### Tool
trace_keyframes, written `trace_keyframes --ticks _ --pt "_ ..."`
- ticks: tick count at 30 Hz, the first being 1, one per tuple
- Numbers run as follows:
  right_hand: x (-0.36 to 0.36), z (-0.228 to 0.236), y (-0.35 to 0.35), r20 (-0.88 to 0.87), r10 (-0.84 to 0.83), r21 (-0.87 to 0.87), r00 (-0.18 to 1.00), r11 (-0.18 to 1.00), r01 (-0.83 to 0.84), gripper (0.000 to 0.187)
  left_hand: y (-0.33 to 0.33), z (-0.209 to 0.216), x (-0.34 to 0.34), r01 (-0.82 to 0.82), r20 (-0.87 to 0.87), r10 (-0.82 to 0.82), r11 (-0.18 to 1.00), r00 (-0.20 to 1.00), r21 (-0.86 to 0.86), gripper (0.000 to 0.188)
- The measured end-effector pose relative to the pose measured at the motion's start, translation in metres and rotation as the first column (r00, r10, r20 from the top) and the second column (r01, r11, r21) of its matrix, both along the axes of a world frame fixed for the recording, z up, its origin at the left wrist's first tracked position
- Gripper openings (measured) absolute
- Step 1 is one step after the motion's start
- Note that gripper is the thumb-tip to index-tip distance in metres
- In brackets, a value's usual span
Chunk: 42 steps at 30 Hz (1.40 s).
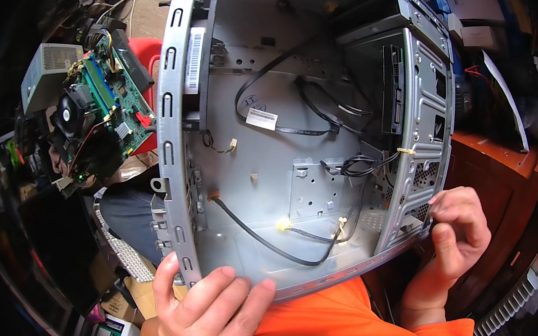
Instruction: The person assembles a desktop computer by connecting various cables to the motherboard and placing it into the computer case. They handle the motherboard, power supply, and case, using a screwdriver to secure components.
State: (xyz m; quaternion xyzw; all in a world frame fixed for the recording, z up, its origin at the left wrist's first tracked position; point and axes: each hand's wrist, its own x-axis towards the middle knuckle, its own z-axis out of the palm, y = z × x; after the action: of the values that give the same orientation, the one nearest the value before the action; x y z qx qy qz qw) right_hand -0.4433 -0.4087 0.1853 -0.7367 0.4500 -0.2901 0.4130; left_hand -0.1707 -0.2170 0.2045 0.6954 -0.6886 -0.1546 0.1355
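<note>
An opened silver computer case (pixel 267 142) lies in front of me, its bare inside facing up. My left hand (pixel 211 307) is at its near left corner, thumb on the outer side and fingers spread over the near edge. At the near right corner, my right hand (pixel 457 231) has curled fingers against the front frame; some fingertips are hidden. Inside lie a black cable with a white label (pixel 261 119), a bundle of thin black wires (pixel 361 165) and a dark cable (pixel 269 241) along the near wall. A black fan frame (pixel 205 65) sits at the left wall.
Left of the case, a green motherboard (pixel 126 104) with a black cooler fan (pixel 67 113) and a grey power supply (pixel 49 72) rest by a red stool (pixel 144 54). A keyboard (pixel 122 245) lies below. Reddish-brown wooden furniture (pixel 475 188) stands at the right.
</note>
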Motion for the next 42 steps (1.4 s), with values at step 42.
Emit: trace_keyframes --ticks 42 --pt "0.099 -0.012 -0.017 -0.725 0.682 0.387 0.092 0.514 -0.765 0.015 -0.007 -0.009 0.012 0.071 -0.139 -0.104 0.973 0.985 -0.222 0.022"
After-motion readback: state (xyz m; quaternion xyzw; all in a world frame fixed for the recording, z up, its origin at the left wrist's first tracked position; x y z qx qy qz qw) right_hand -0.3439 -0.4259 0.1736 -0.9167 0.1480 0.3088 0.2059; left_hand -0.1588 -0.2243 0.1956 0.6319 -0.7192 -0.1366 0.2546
